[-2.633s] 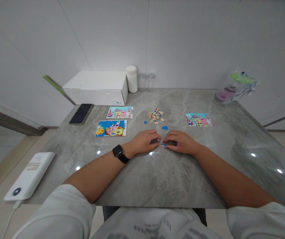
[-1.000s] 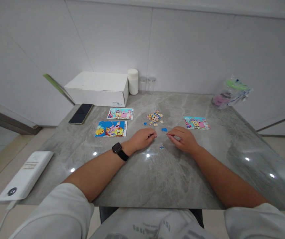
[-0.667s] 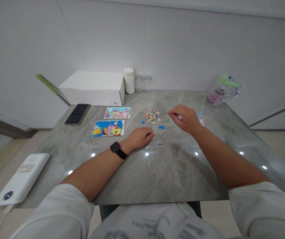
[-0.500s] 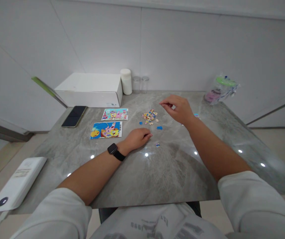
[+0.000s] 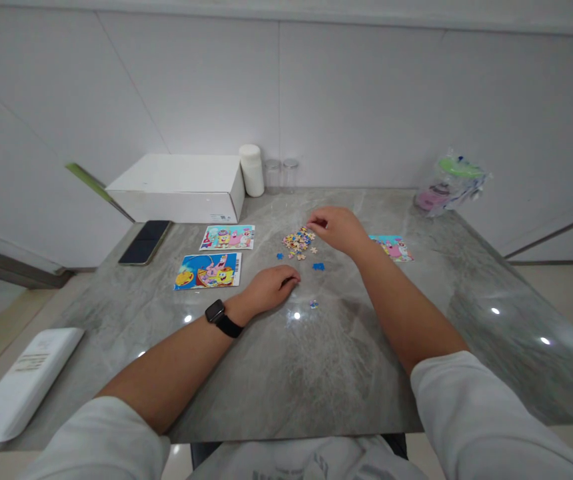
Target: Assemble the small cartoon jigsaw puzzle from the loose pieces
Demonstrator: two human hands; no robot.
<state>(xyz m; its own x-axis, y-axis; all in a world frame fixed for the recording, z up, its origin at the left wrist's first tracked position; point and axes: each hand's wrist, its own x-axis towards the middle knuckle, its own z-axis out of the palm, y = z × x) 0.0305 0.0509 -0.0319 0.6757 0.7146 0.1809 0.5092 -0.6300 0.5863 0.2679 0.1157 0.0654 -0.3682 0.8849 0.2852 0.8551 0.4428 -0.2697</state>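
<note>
My right hand (image 5: 335, 229) reaches forward over the grey marble table (image 5: 316, 360), its curled fingertips touching the right edge of a pile of small colourful puzzle pieces (image 5: 297, 241); what they pinch is hidden. My left hand (image 5: 271, 285), with a black watch on the wrist, rests on the table with its fingers curled under. A small joined blue piece (image 5: 313, 304) lies just right of the left hand. Another blue piece (image 5: 318, 267) lies between the pile and that piece.
Three cartoon picture cards lie on the table: one (image 5: 208, 270) near my left hand, one (image 5: 227, 237) behind it, one (image 5: 391, 247) right of my right wrist. A phone (image 5: 144, 242), white box (image 5: 179, 188), white jar (image 5: 252, 170), plastic bag (image 5: 449, 183) and white device (image 5: 14, 390) stand around.
My right hand left the small blue piece near my left hand, lifted, and moved forward and left down to the pile of pieces. My left hand stayed put.
</note>
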